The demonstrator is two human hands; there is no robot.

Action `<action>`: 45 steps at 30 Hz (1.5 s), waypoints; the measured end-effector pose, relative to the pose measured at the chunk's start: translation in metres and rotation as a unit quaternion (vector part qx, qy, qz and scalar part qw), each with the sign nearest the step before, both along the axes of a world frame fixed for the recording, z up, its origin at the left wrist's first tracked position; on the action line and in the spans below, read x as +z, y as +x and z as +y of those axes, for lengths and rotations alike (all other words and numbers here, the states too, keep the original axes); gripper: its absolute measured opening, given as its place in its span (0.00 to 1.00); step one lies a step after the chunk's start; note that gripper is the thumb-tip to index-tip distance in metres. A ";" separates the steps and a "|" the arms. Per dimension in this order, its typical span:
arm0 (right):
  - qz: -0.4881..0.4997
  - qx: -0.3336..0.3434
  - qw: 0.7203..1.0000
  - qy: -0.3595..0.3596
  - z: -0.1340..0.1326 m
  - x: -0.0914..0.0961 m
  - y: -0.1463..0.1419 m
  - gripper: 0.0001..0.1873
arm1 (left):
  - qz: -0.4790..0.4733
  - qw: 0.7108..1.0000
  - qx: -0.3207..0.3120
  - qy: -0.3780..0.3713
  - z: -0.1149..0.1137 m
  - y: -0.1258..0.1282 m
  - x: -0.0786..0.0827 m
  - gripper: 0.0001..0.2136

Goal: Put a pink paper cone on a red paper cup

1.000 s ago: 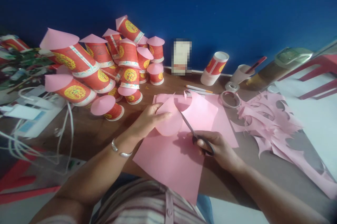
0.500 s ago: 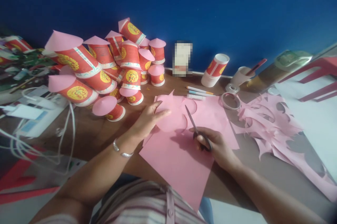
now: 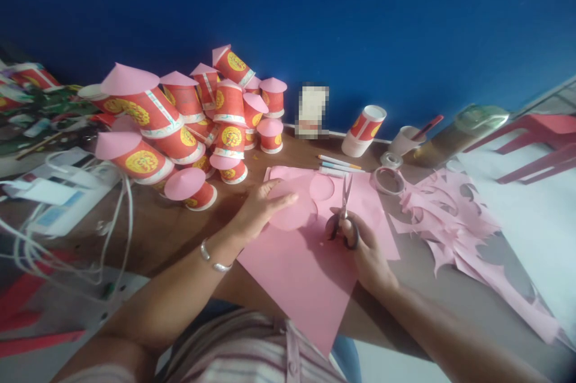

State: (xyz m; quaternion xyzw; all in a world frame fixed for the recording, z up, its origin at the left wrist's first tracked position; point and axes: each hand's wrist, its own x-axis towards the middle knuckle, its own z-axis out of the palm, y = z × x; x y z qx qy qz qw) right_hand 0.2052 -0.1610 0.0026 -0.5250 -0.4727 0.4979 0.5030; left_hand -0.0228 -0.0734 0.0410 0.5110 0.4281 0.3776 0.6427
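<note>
My left hand [image 3: 261,209] pinches a pink paper circle [image 3: 293,212] held just above a large pink paper sheet [image 3: 301,275] on the brown table. My right hand [image 3: 360,242] grips a pair of scissors [image 3: 344,209] by the dark handles, blades pointing up and away, slightly parted, clear of the circle. A second, smaller pink circle [image 3: 322,187] lies on the sheet beyond them. A silver bangle [image 3: 211,254] circles my left wrist.
A heap of red paper cups with pink cone lids [image 3: 189,125] fills the back left. Markers [image 3: 337,162], tape rolls [image 3: 389,179], a cup stack [image 3: 363,131] and a white cup [image 3: 405,140] stand behind. Pink paper offcuts [image 3: 454,221] lie right. White cables [image 3: 67,203] lie left.
The scissors have left the paper and swung upright. The cut circle is free in my left hand. The view has tilted down slightly.
</note>
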 end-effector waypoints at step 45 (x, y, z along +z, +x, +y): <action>-0.157 0.131 0.979 -0.016 0.031 0.011 0.014 0.24 | -0.084 0.991 -0.027 -0.098 0.044 0.025 -0.027 0.17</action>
